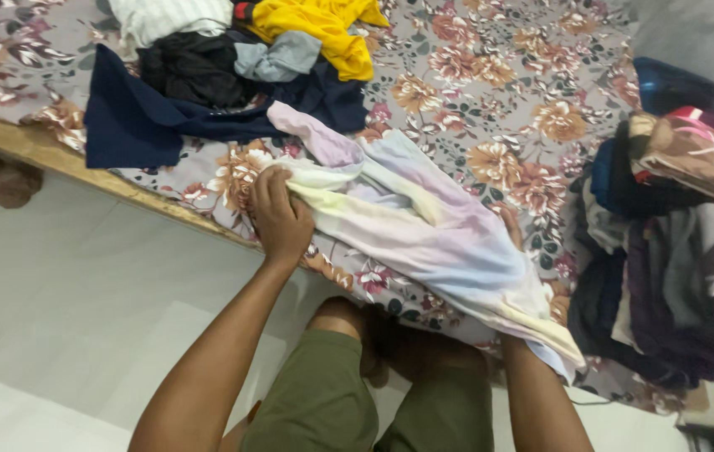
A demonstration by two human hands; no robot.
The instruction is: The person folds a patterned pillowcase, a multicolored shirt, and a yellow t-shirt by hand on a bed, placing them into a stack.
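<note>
From the head camera I see the left hand (280, 219) closed on one edge of a pastel tie-dye garment (424, 234), its grip bunching the pale yellow-white cloth near the edge of the bed (474, 100). The garment lies stretched slantwise across the floral bedsheet, running from a pink sleeve-like end near the dark clothes down to the bed's near edge, where it drapes over the right forearm (541, 402). The right hand is hidden beneath the garment's lower end; only what may be a fingertip shows by the cloth's upper edge, so I cannot tell whether that grip is closed or slack.

At the top, a heap of unfolded clothes lies partly cut off by the frame: a navy garment (139, 117) spread flat, a black one (189, 67) crumpled on it, a grey piece (277, 57), a yellow garment (323, 29) and a white striped item (168, 17). At the right, a stack of dark folded clothes (666, 285) rests on the bed, topped by a brown and pink patterned piece (696, 151); I cannot separate its lower layers.

Below the bed's wooden rail (56, 155), olive-green shorts (323, 402) cover the person's knees above a pale tiled floor (72, 318).
</note>
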